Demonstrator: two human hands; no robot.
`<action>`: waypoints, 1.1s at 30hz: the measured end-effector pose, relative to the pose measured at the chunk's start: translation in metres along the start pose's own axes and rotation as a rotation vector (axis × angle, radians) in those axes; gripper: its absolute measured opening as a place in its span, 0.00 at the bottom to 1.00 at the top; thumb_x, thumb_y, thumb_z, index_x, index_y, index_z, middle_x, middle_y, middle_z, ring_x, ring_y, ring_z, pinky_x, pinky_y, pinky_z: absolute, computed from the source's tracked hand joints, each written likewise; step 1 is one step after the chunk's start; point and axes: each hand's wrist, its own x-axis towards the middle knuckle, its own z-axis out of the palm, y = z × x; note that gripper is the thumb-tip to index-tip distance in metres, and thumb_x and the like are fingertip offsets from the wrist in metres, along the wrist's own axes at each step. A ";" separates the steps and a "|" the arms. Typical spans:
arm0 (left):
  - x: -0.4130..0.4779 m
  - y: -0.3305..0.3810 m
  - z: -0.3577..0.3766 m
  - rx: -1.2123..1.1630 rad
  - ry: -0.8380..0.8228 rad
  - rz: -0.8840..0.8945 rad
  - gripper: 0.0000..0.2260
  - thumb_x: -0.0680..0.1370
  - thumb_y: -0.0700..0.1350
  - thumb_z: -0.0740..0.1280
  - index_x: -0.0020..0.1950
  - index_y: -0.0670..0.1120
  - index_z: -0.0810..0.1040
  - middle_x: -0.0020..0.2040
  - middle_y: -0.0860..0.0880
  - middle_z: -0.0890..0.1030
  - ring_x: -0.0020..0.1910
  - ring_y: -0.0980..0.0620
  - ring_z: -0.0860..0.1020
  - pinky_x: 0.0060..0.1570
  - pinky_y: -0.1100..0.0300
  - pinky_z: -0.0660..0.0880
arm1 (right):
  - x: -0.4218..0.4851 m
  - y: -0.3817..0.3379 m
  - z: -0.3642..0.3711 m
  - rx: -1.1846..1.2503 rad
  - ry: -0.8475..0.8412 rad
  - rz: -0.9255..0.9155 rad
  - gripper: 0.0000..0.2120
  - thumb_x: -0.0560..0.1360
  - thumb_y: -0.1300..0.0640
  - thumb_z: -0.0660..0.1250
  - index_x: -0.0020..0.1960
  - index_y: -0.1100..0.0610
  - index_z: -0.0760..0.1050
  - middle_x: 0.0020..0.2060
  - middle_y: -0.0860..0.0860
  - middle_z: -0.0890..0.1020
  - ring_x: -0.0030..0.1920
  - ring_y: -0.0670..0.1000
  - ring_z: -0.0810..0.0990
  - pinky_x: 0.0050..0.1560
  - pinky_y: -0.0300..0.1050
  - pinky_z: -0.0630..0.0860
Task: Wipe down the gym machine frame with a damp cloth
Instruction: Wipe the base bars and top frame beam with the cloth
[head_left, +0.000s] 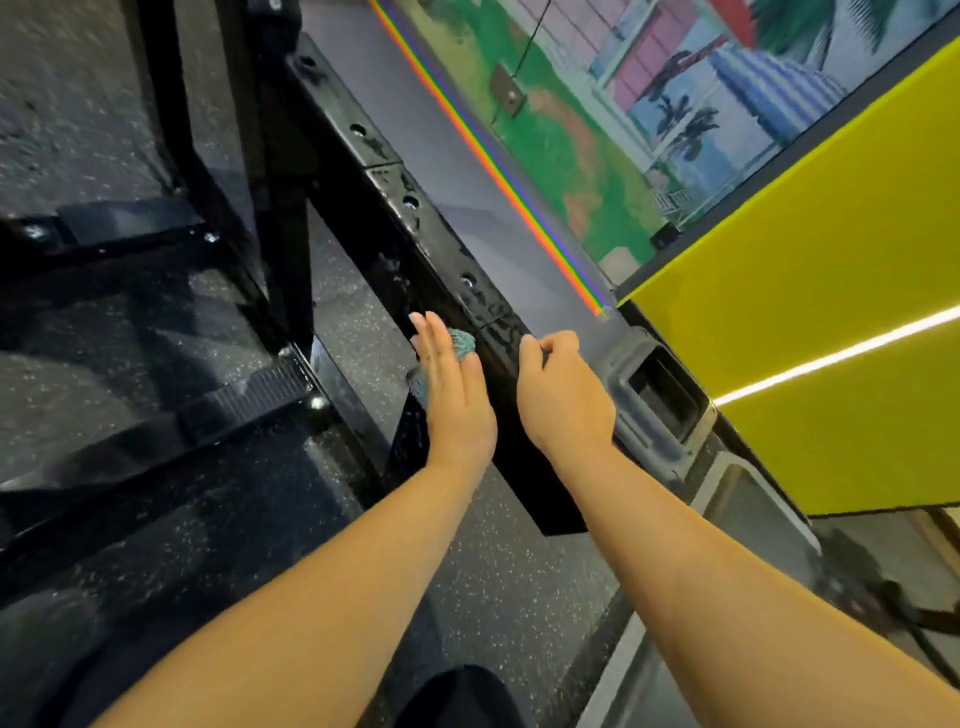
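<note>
A black steel beam (395, 192) of the gym machine frame runs from the upper middle down to the centre, with bolt holes and wet streaks on it. My left hand (452, 384) lies flat with straight fingers against the beam's left side and presses a teal cloth (461, 343) onto it; most of the cloth is hidden under the palm. My right hand (563, 389) has its fingers curled over the beam's top right edge and holds on to it.
More black frame bars (218, 171) and a ribbed foot plate (249, 395) stand to the left on speckled rubber floor (498, 582). A grey recessed floor box (660, 395) lies just right of my right hand. A yellow panel (810, 270) and a painted wall (623, 130) stand behind.
</note>
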 end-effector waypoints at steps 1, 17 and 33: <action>0.005 -0.006 -0.002 0.056 0.001 0.092 0.24 0.83 0.47 0.48 0.76 0.50 0.39 0.75 0.57 0.37 0.74 0.60 0.37 0.70 0.68 0.40 | 0.000 0.001 0.001 -0.014 0.037 -0.004 0.14 0.81 0.42 0.50 0.51 0.53 0.64 0.37 0.48 0.75 0.36 0.51 0.73 0.33 0.47 0.63; 0.083 -0.063 -0.039 0.359 -0.155 0.975 0.26 0.82 0.54 0.46 0.77 0.49 0.40 0.76 0.55 0.38 0.74 0.57 0.36 0.72 0.65 0.38 | -0.007 0.011 0.021 -0.248 0.306 -0.124 0.24 0.81 0.38 0.47 0.62 0.55 0.67 0.34 0.47 0.71 0.36 0.52 0.71 0.34 0.47 0.65; 0.193 -0.035 -0.082 0.290 -0.047 0.858 0.24 0.83 0.50 0.46 0.76 0.51 0.39 0.77 0.52 0.40 0.76 0.49 0.41 0.74 0.58 0.41 | 0.049 -0.080 0.049 -0.328 0.551 -0.181 0.24 0.83 0.44 0.48 0.49 0.60 0.76 0.43 0.56 0.69 0.53 0.62 0.73 0.45 0.51 0.67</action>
